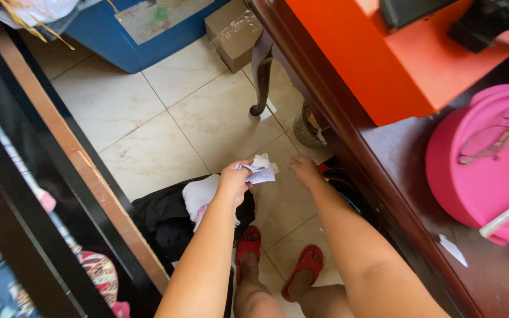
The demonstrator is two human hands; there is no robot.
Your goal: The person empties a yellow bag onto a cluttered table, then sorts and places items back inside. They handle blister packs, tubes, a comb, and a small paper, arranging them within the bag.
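**Crumpled paper held over tiled floor, between bed frame and table**

Left hand clenched around crumpled paper, fingers curled tight, paper sticking out toward the right past the knuckles. Paper up in the air above the floor, between both hands, not resting on anything. Right hand just beside the paper, fingers loosely bent and pointing down, holding nothing; touching the paper or not, cannot tell.

Below the left hand: white cloth lying on a black garment heaped on the floor. Red sandals on both feet at the bottom, standing on beige tile floor.

Far left: dark wooden frame running diagonally, patterned fabric under it. Top left: blue box, then a cardboard box against it. Curved table leg on the tiles, small round basket tucked behind it. Right side: dark wooden table with an orange box and a pink lidded container on top, white stick lying on the lid.

Open tiles in the middle, from the frame edge across to the table edge; narrow strip where the feet stand, garment heap crowding the left of it.
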